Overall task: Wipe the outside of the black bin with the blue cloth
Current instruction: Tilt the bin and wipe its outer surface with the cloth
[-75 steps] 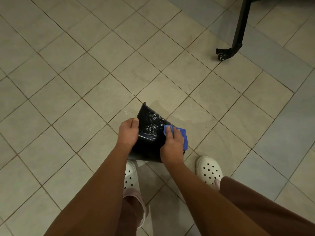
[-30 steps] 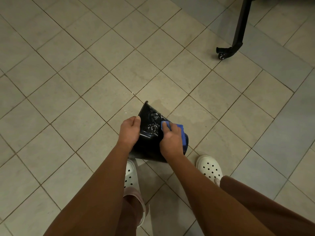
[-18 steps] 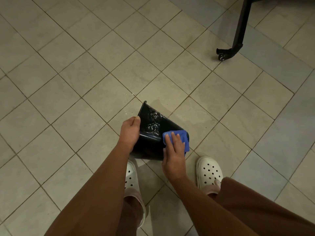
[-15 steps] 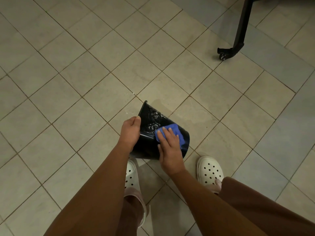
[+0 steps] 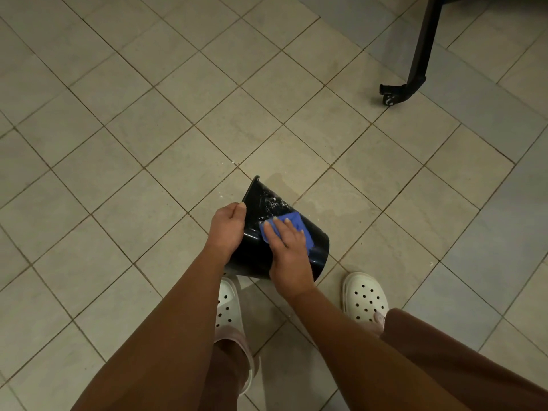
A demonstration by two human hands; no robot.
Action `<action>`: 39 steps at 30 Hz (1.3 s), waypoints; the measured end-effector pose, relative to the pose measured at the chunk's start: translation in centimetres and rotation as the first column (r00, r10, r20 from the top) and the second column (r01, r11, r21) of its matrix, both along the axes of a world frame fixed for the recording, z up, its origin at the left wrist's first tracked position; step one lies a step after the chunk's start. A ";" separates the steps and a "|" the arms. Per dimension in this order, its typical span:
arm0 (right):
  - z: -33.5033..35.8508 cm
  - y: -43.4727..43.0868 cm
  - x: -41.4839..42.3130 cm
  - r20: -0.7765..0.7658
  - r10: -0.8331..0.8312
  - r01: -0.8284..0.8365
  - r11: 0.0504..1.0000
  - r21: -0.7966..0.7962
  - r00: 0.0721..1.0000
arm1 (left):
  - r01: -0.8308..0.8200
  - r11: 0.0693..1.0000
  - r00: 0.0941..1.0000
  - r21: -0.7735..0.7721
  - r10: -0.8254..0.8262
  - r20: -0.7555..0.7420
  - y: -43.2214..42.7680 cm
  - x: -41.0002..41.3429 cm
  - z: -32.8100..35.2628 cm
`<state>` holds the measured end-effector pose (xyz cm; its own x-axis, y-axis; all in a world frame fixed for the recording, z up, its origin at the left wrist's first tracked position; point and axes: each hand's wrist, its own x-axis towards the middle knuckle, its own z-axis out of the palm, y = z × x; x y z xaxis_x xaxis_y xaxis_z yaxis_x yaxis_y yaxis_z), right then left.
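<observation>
A person holds the bin [image 5: 320,241] tilted on the floor [image 5: 178,143], left hand [image 5: 226,229] curled round its rim to steady it (tipping turns the side upward), while the right hand [image 5: 289,253] presses the cloth [image 5: 293,217] onto that glistening side with flat fingers.

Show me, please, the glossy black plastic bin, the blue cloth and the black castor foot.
glossy black plastic bin [image 5: 320,250]: head view, bare wall right of the cloth.
blue cloth [image 5: 295,218]: head view, exposed upper corner.
black castor foot [image 5: 389,99]: head view, the wheel.
</observation>
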<state>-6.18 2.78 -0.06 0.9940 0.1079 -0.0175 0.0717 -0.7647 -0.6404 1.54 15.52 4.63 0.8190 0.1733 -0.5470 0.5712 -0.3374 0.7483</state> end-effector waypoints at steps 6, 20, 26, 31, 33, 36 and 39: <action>-0.3 -2.0 3.1 -0.154 -0.175 0.160 0.981 -0.106 0.972 | -0.036 0.999 0.999 0.007 0.036 -0.007 -0.3 0.0 0.2; 0.3 0.3 3.1 -0.103 -0.076 0.075 0.997 -0.011 0.992 | -0.217 0.956 0.973 -0.197 0.197 -0.118 -0.3 0.0 0.8; 1.1 2.6 -0.5 -0.013 -0.118 0.118 0.993 0.018 0.993 | -0.200 0.963 0.977 -0.182 0.182 -0.108 -0.1 -0.1 0.5; 0.6 0.2 3.1 -0.047 0.006 -0.006 1.000 -0.001 0.999 | -0.183 0.965 0.982 -0.188 0.168 -0.091 -0.3 -0.1 0.7; 0.7 -0.5 3.8 -0.151 -0.082 0.076 0.996 -0.051 0.985 | -0.183 0.968 0.980 -0.173 0.167 -0.104 -0.5 -0.1 0.8; 0.8 -0.8 1.6 -0.169 -0.211 0.202 0.977 -0.069 0.963 | -0.180 0.968 0.979 -0.173 0.158 -0.130 -0.3 0.1 0.8; 0.4 0.1 -1.2 -0.064 -0.183 0.182 0.983 -0.011 0.981 | -0.192 0.963 0.975 -0.191 0.164 -0.151 0.1 0.2 0.7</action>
<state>-7.40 2.91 0.35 0.9938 -0.0755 -0.0818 -0.1104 -0.7643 -0.6354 1.70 15.58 5.36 0.7030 0.1837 -0.6871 0.7065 -0.0697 0.7043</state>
